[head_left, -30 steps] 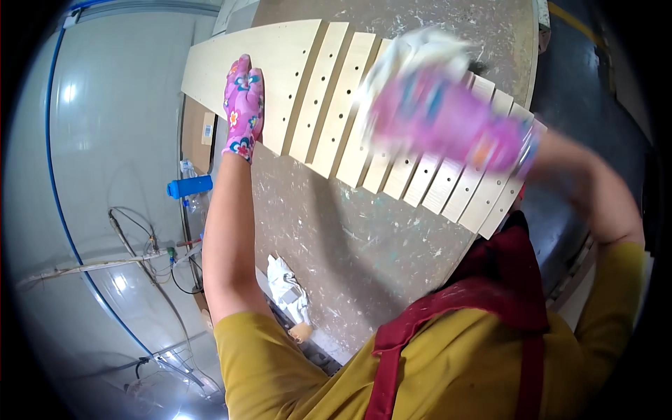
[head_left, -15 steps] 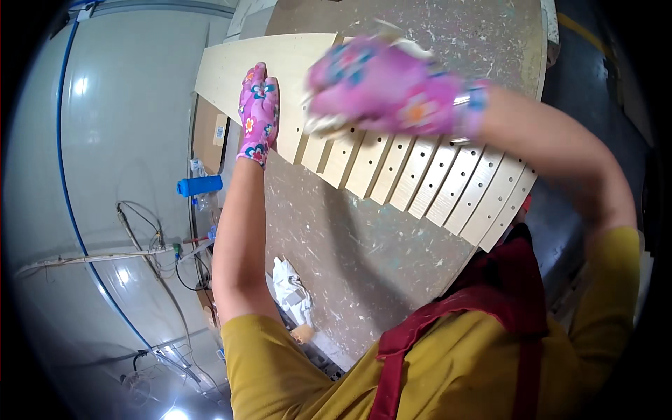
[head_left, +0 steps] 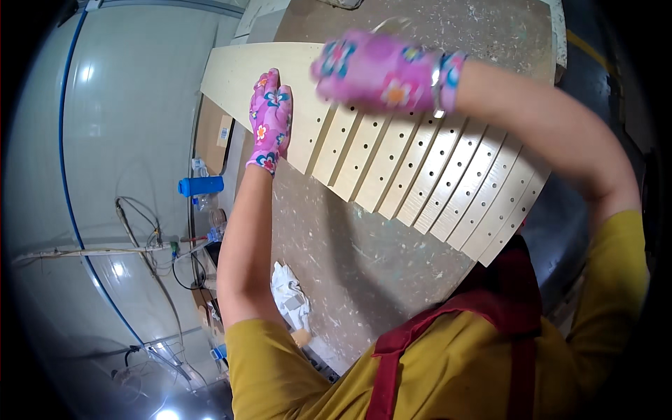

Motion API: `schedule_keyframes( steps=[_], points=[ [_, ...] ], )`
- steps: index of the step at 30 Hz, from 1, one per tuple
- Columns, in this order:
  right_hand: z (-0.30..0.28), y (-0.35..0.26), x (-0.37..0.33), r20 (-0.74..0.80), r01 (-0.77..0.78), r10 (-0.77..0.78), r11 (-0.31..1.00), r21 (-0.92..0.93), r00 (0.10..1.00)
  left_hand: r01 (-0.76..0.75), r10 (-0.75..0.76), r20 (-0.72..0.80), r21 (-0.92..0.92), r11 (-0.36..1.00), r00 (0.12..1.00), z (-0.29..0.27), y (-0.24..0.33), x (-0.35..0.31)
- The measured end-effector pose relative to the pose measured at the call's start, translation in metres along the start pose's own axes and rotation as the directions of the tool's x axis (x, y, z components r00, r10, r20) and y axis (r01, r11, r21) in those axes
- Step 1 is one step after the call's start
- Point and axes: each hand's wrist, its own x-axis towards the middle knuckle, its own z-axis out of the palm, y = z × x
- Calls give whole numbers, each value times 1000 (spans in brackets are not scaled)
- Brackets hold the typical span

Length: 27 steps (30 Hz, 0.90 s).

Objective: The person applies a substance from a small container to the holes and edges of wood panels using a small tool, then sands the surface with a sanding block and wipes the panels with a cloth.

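Pale wooden panels with small dark holes lie overlapped in a stepped row (head_left: 374,157) on the worn workbench. My left hand (head_left: 271,119), in a pink flowered glove, lies flat on the large top panel (head_left: 234,66) near its left edge, fingers stretched out. My right hand (head_left: 374,73), in a matching glove and blurred by motion, is over the far side of the panels with its fingers curled. It holds a whitish cloth, now nearly all hidden under the hand; a pale wisp (head_left: 393,25) shows beyond it. A metallic band circles the right wrist.
The brown, paint-flecked workbench (head_left: 336,245) spreads under the panels. A crumpled white cloth (head_left: 288,290) lies at its left edge. Beyond that edge are a blue-capped bottle (head_left: 201,185), a cardboard box (head_left: 210,133) and cables along a pale wall (head_left: 126,154).
My right hand has moved slightly away from me over the panels, and the whitish cloth shows much less. The view has shifted a little; my left hand stays on the top panel.
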Motion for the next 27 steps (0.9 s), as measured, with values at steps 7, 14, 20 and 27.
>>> schedule_keyframes(
  steps=[7, 14, 20, 27],
  points=[
    [-16, 124, -35, -217, -148, 88, 949, -278, 972, -71, 71, -2, 26, 997, 997, 1, 9, 6],
    [-88, 163, -113, -302, -537, 449, 759, -369, 841, -34, 34, -8, 57, 998, 999, -2, 13, 5],
    [-52, 122, -55, -135, -361, 339, 911, -202, 931, 41, -41, -62, 8, 999, 997, -4, 15, -4],
    [2, 114, 43, 238, -464, 416, 618, 634, 878, 416, -388, -368, -1, 909, 845, -1, 20, -19]
  ],
)
